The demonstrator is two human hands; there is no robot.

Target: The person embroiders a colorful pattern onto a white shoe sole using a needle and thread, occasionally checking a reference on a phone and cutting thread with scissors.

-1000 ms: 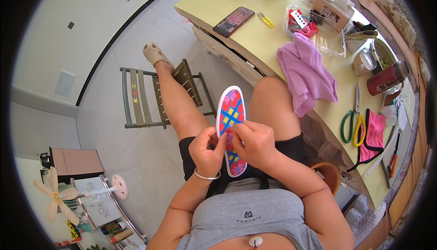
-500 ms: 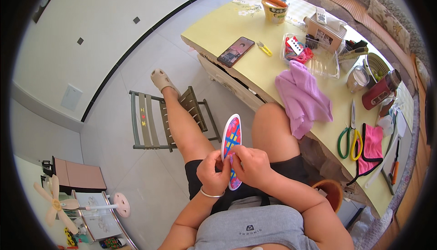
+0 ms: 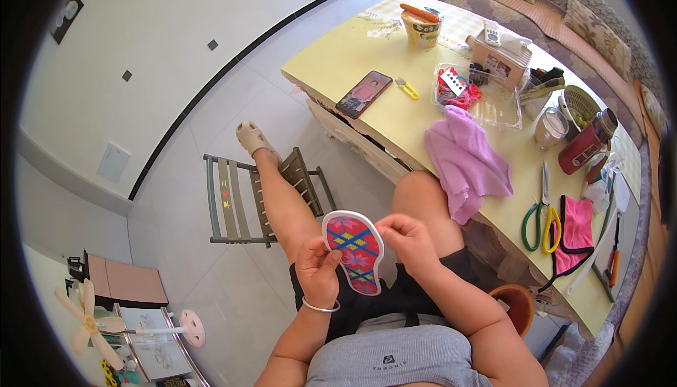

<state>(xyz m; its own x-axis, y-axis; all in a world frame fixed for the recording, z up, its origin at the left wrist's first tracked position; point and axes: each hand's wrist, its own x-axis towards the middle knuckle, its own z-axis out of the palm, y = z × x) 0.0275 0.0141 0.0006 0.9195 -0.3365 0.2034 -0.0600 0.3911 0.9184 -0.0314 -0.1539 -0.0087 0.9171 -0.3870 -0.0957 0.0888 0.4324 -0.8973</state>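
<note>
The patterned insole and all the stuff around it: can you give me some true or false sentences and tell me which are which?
1. The left hand holds the patterned insole. True.
2. The right hand holds the phone. False: the right hand is beside the insole, and the phone lies on the table.
3. The purple cloth is on the table. True.
4. The big scissors have two red handles. False: the big scissors have one green and one yellow handle.

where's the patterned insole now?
Head view, just below centre: the patterned insole is in the left hand above the black shorts, right hand by its right edge.
</note>
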